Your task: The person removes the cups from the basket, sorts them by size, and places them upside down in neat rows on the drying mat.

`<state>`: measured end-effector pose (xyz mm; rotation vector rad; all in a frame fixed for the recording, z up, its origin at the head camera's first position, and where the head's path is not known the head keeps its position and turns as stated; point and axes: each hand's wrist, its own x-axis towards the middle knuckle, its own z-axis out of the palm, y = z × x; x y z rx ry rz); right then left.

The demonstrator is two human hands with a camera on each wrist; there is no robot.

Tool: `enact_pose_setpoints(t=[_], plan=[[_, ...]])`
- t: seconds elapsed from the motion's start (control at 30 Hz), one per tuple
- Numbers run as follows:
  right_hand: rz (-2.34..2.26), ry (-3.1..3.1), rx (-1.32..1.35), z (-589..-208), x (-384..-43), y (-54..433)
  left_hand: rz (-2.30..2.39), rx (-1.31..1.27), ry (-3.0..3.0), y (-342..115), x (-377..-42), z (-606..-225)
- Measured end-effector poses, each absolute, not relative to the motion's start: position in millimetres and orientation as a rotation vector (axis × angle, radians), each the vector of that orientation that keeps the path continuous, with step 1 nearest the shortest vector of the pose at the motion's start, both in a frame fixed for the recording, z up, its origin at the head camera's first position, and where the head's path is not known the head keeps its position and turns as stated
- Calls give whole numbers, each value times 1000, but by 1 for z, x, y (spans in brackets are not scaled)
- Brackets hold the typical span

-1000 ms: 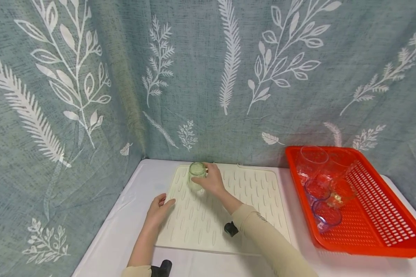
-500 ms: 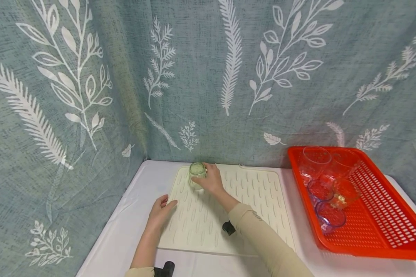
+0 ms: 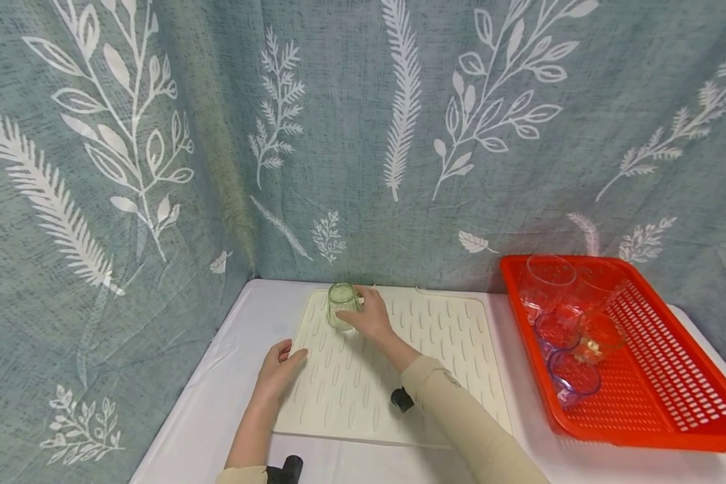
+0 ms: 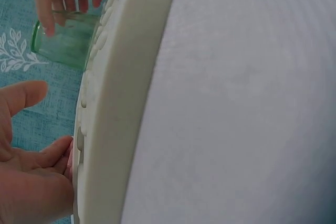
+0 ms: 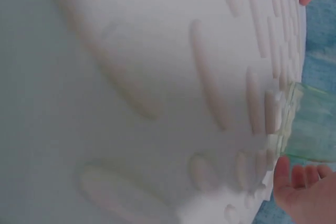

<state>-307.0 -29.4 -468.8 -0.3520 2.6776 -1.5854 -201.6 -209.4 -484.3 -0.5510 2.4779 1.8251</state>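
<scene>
A pale green drinking glass point(image 3: 341, 300) stands near the back left corner of a cream ridged drying mat point(image 3: 423, 336). My right hand point(image 3: 372, 314) holds it from the right, thumb on the near side and fingers behind. In the right wrist view, the fingertips point(image 5: 282, 167) are right at the side of the glass point(image 5: 312, 124), low by the mat. My left hand point(image 3: 276, 368) rests at the mat's left edge with relaxed fingers and holds nothing. The left wrist view shows its thumb point(image 4: 31, 95) apart from the fingers.
At the right, a red plastic basket point(image 3: 641, 440) holds several clear glasses point(image 3: 549, 279), some with blue rims point(image 3: 575, 376). A white cloth point(image 3: 257, 309) covers the table. A patterned blue-green curtain point(image 3: 351, 134) hangs behind and to the left.
The head view shifts only slightly. Both hands and the green glass stay in nearly the same places.
</scene>
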Motion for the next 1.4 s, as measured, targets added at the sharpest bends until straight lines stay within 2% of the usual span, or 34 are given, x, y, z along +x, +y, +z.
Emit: enact_pose_setpoints(t=[0.7, 1.4], plan=[[-1977, 2268, -40, -459, -255, 41, 1850, -485, 2439, -211, -202, -487], [-2141, 2191, -27, -423, -187, 128, 1860, -469, 2394, -212, -203, -485]])
